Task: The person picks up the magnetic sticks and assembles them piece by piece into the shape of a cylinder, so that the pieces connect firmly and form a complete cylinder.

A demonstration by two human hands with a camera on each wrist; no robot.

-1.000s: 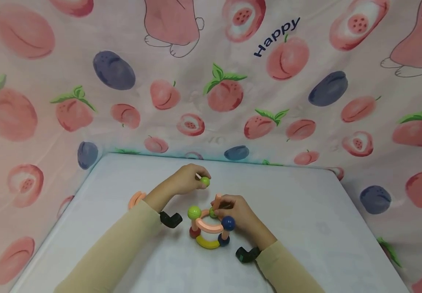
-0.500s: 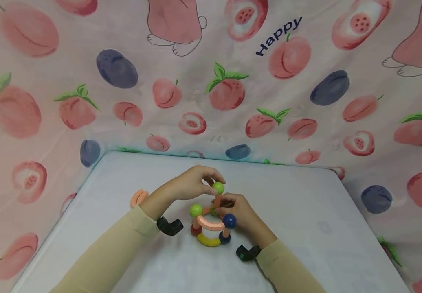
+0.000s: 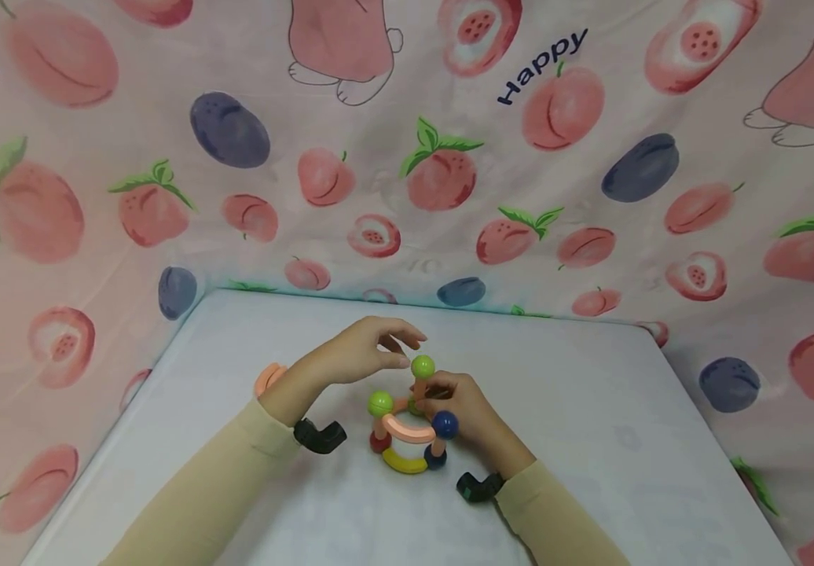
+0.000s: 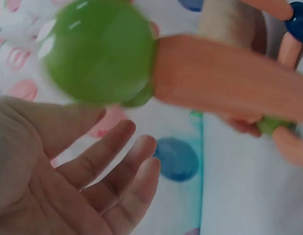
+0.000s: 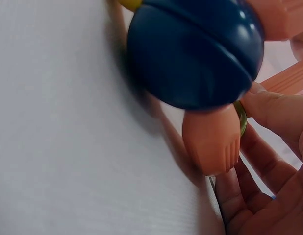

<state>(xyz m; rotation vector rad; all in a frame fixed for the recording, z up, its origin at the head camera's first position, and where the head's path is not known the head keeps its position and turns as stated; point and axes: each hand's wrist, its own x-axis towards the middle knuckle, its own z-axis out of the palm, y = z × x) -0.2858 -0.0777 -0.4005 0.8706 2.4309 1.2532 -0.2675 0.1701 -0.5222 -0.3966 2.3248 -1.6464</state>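
On the table stands a small frame of balls and rods. A light green ball [image 3: 423, 366] tops its rear orange rod [image 3: 419, 389]. My left hand [image 3: 368, 351] hovers just left of that ball, fingers spread; the left wrist view shows a gap between the hand and the green ball [image 4: 100, 54]. With thumb and fingers, my right hand [image 3: 465, 405] pinches the lower green ball [image 5: 241, 118] at that rod's foot, partly hidden. Nearer parts are another green ball [image 3: 380, 404], a blue ball [image 3: 445, 424], an orange curved bar [image 3: 408, 431] and a yellow curved bar [image 3: 405, 462].
Loose orange curved pieces [image 3: 269, 378] lie on the white table [image 3: 562, 464], partly behind the left forearm. A black wrist device [image 3: 320, 435] sits at each cuff. A fruit-print cloth [image 3: 421, 259] hangs behind the table.
My left hand brought the light green ball rightward onto the top of the upright orange rod, then let go and drew back slightly left. My right hand keeps its hold at the rod's foot.
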